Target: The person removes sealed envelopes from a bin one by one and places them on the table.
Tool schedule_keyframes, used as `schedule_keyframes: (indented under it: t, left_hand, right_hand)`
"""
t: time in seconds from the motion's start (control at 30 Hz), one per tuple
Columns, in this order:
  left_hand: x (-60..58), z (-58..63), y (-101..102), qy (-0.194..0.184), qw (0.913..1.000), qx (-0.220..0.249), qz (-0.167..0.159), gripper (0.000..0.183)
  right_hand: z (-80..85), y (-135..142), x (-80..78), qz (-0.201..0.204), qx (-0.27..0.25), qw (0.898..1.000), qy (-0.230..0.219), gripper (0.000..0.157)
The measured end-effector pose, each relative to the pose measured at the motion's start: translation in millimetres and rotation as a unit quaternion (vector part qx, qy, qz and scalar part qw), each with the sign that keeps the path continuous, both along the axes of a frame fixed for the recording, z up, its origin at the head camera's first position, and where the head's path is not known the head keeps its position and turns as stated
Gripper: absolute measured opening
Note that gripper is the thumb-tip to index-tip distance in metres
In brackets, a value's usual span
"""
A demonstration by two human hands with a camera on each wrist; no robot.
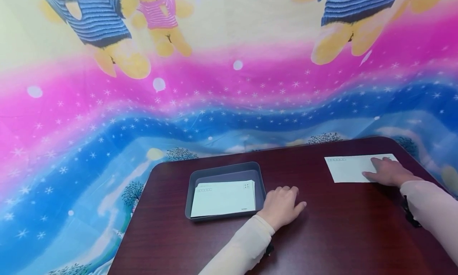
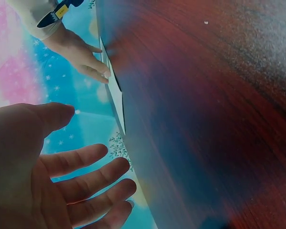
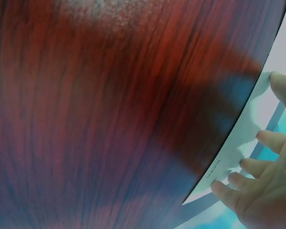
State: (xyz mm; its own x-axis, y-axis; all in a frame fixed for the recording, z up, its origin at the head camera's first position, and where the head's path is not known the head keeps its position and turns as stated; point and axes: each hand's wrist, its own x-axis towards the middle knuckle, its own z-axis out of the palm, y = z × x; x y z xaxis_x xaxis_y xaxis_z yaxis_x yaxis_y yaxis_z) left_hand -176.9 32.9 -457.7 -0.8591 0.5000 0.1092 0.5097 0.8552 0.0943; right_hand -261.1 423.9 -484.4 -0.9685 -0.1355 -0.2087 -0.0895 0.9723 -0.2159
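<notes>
At the far right of the table, my right hand [image 1: 389, 171] touches a white envelope [image 1: 348, 169] lying flat. In the right wrist view its spread fingertips meet the paper near one edge of the envelope [image 3: 238, 140]. My left hand [image 1: 281, 205] is just right of a grey tray [image 1: 223, 169] in the head view and holds nothing. Its fingers are loosely bent and apart in the left wrist view [image 2: 86, 176]. A small stack of white envelopes [image 1: 223, 199] lies in the tray, covering most of its floor, with printed boxes on the top one.
The dark red-brown wooden table [image 1: 322, 235] has rounded far corners. Behind it hangs a colourful cloth [image 1: 222, 88] with bears and snowflakes, close to the table's far edge. Dark bands are worn at both sleeve cuffs.
</notes>
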Motion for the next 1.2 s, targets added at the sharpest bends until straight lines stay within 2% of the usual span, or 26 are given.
schedule_keyframes:
  t: [0.23,0.43,0.67,0.97,1.2]
  left_hand:
    - [0.6,1.3,2.1,0.001,1.0,0.003,-0.006,0.027]
    - [-0.6,2.8,3.4,0.003,0.9999,0.004,-0.012,0.027]
    - [-1.7,1.0,0.5,0.001,0.9999,0.008,-0.007,0.027]
    - [-2.3,2.0,-3.5,-0.014,0.9998,0.011,-0.003,0.03]
    - [-3.7,2.5,-7.9,-0.014,0.9998,0.008,0.007,0.031]
  right_hand:
    - [-6.4,7.7,-3.5,0.012,-0.007,1.0,0.018,0.09]
    - [-1.1,3.9,-0.5,0.001,-0.021,0.999,0.035,0.086]
    - [9.5,-18.3,1.5,-0.019,-0.042,0.996,0.072,0.076]
    - [15.5,-49.3,2.2,0.0,-0.084,0.994,0.075,0.061]
    - [18.3,-65.2,3.3,0.014,-0.089,0.991,0.098,0.055]
